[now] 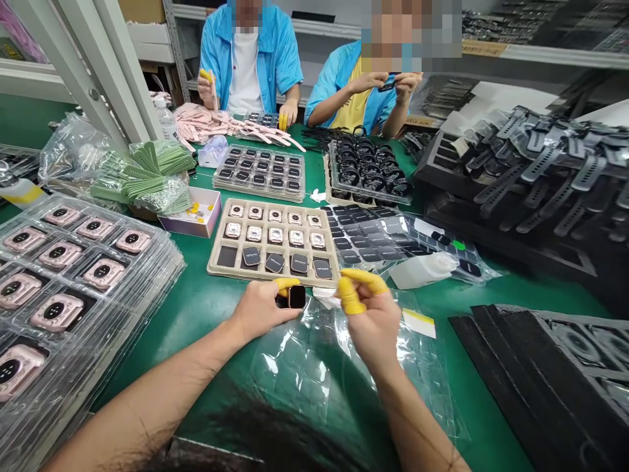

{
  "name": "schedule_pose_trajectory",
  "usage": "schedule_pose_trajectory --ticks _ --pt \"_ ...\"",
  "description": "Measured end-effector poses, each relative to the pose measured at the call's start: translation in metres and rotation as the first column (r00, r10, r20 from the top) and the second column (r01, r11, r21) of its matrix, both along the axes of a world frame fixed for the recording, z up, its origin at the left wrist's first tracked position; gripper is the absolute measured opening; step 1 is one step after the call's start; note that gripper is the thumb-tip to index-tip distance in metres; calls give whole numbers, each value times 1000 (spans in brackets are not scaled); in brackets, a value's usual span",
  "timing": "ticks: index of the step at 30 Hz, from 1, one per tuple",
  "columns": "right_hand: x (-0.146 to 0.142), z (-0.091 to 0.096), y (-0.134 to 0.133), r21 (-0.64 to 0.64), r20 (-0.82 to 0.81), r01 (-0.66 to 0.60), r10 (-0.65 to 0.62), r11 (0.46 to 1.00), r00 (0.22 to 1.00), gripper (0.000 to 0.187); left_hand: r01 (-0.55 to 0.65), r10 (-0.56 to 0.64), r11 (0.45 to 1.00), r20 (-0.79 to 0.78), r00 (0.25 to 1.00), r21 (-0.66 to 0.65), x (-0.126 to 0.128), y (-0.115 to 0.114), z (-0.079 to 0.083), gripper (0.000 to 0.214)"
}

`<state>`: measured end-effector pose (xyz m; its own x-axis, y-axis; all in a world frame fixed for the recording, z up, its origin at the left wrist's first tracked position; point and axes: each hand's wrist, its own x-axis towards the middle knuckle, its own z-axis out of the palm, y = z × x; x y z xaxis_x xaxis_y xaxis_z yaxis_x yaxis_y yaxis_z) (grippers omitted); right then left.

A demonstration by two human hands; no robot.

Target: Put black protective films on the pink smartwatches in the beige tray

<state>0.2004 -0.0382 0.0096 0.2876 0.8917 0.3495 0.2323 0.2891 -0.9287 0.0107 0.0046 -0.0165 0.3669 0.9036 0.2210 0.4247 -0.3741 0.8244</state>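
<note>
My left hand [268, 308], with a yellow finger cot on one finger, grips a small smartwatch case [297, 297] by its edges, its dark screen facing up. To the right, my right hand [371, 311] wears yellow finger cots, thumb and fingertips pinched together; whatever lies between them, if anything, is too small to make out. Just beyond both hands is a beige compartment tray [212, 265] with watch cases in two rows and dark, printed-face ones in the front row; its front left compartment holds none. Beneath my hands lie clear plastic film sheets [295, 367].
Stacked clear trays [162, 262] of pink watch cases rise at left, and black foam trays [501, 367] at right. A white bottle [422, 270] lies beside sheets of black labels [363, 239]. Green straps [152, 174] are behind. Two co-workers in blue sit across the table.
</note>
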Motion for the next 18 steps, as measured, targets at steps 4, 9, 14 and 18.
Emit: schedule_pose_trajectory --ticks 4,9,14,18 --pt "-20 -19 -5 168 482 -69 -21 983 876 40 40 -41 999 -29 999 -9 -1 -1 2 47" --pt "-35 -23 -7 318 654 -57 -175 946 736 46 40 -37 999 -97 995 32 0 -2 1 47" --pt "-45 -19 -9 413 708 27 -339 910 620 36 28 -16 996 -149 989 81 1 -4 -2 43" --pt "-50 -18 -10 468 723 107 -450 877 525 32 25 -10 994 -148 989 103 1 -4 -3 45"
